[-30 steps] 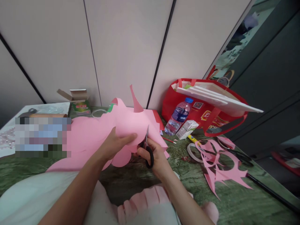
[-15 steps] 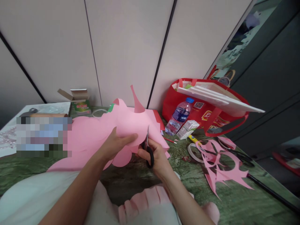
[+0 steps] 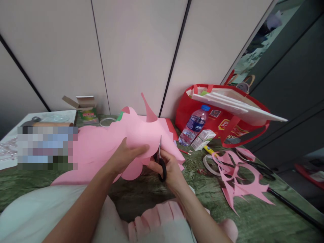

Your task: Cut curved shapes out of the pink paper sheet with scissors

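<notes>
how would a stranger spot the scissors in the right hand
Find the red tote bag at the back right, then look left and nearer to the pink paper in the left hand. At its right edge, the right hand holds the scissors. Black handle and metal blades set them apart from the paper.

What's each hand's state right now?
Left hand: holding pink paper, thumb on top.
Right hand: closed around scissors, blades at the paper's edge.

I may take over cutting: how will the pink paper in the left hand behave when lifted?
The pink paper likely bends easily, since it curves in the left hand. It's probably fairly crisp: the narrow strip points upward. Its thinness suggests little weight.
</notes>
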The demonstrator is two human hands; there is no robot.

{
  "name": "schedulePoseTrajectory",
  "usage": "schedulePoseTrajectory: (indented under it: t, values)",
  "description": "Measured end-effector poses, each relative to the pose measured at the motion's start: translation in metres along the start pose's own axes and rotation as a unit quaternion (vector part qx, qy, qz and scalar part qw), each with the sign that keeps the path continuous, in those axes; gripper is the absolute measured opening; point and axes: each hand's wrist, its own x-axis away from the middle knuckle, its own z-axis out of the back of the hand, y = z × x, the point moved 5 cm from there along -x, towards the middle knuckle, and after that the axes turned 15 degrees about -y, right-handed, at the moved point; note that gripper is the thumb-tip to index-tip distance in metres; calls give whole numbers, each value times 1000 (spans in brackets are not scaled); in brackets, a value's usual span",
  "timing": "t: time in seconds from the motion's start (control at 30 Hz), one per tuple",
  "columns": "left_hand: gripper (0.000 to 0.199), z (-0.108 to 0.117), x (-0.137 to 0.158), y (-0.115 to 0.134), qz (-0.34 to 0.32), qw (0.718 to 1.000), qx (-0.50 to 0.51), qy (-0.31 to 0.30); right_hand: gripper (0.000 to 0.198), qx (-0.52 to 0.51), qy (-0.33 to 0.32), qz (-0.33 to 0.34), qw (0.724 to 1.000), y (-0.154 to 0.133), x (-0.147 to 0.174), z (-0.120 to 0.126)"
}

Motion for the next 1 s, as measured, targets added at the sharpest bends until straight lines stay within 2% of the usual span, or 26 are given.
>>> schedulePoseTrajectory:
  t: [0.2, 0.77, 1.0]
  values:
    - [33, 0, 0, 2, -2, 1000, -4, -1, 29, -10, -15, 10, 1000, 0, 0, 0]
    - [35, -1, 1, 1, 10, 1000, 2, 10, 32, -11, -12, 19, 1000, 2, -1, 2]
    - [35, -1, 1, 1, -5, 1000, 1, 5, 30, -9, -10, 21, 1000, 3, -1, 2]
